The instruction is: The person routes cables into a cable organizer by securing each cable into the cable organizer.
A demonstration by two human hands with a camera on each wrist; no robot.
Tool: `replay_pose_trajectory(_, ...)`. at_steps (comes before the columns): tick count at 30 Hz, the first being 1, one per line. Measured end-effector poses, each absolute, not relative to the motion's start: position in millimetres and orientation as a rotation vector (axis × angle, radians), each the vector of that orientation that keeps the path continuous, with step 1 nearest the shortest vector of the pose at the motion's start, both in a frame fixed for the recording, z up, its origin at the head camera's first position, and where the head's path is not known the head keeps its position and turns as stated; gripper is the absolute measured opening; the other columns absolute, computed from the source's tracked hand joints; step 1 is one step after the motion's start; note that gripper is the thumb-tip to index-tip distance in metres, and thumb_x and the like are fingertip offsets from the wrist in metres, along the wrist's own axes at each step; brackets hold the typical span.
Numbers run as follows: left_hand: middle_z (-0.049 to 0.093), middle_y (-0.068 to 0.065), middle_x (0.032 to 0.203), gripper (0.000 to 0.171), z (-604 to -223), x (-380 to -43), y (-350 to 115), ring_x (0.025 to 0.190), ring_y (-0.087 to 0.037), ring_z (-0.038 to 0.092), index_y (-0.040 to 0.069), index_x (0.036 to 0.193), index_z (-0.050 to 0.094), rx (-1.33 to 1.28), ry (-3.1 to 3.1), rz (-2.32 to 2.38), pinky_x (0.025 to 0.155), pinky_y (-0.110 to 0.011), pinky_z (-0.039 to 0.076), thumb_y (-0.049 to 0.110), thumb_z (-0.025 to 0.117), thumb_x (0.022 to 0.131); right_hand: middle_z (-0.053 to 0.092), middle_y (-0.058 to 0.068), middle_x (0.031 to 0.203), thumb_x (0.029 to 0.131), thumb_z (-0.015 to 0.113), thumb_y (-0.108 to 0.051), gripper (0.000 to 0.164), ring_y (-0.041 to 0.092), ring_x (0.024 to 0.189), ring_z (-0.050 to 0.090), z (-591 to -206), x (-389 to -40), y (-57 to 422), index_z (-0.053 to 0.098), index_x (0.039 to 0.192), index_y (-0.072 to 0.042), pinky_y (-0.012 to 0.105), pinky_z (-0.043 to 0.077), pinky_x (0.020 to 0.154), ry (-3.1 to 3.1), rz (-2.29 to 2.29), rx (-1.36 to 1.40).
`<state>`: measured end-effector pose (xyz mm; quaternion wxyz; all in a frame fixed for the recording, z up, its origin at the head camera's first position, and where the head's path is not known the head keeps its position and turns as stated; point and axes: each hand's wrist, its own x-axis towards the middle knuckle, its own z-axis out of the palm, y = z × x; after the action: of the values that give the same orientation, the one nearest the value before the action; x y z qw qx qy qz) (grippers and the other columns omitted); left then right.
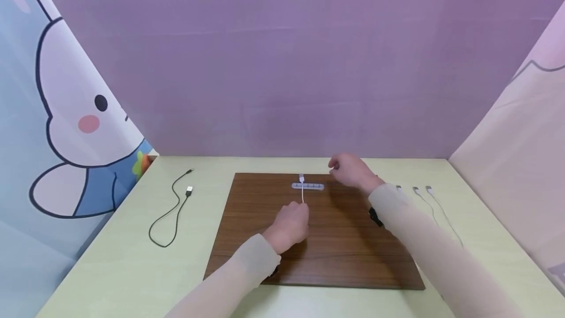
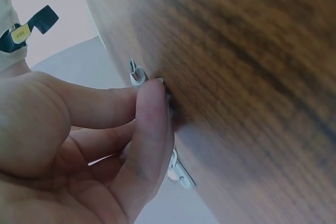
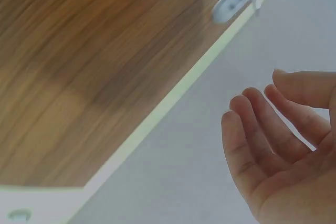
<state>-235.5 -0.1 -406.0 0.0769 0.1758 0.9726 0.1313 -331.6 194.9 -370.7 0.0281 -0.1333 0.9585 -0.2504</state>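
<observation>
A white USB cable (image 1: pixel 302 196) runs across a light, slotted cable clip strip (image 1: pixel 316 187) near the far edge of a dark wooden board (image 1: pixel 340 254). Its USB plug (image 1: pixel 301 178) lies just beyond the strip. My left hand (image 1: pixel 289 225) pinches the cable's near end, and a small metal-tipped connector (image 2: pixel 137 73) pokes out past thumb and forefinger in the left wrist view. Above the board's far edge, to the right of the strip, my right hand (image 1: pixel 350 170) holds nothing. Its fingers (image 3: pixel 252 145) are loosely bent, with the thumb apart from them.
A black USB cable (image 1: pixel 176 210) lies looped on the pale table (image 1: pixel 119 269) left of the board. Several white cables with USB plugs (image 1: pixel 429 190) lie to the right, partly behind my right sleeve. A purple cloth backdrop (image 1: pixel 282 72) rises behind the table.
</observation>
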Motion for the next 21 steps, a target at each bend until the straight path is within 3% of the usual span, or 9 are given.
replay_pose_trajectory(14,0.056,-0.005,0.067,0.006,-408.1,-235.2,-1.4,0.055,-0.016,0.054,0.001,0.088,0.067,0.496,2.898,0.439,0.049,-0.028,0.047,0.005,0.069,0.093,0.069,0.023,0.113,0.096,0.058,-0.01,0.028,0.039,0.107,0.064,-365.7,-325.7,254.3,0.068,0.118,0.006,0.055,0.052,0.089,3.068,-0.546,-0.427)
replay_pose_trajectory(21,0.057,-0.004,0.068,0.005,-407.6,-235.9,0.3,0.056,-0.016,0.055,0.002,0.09,0.068,0.503,2.893,0.414,0.05,-0.028,0.047,0.005,0.071,0.092,0.067,0.026,0.119,0.094,0.055,-0.009,0.033,0.042,0.109,0.064,-369.0,-321.5,275.4,0.067,0.119,0.008,0.056,0.053,0.085,3.08,-0.438,-0.362)
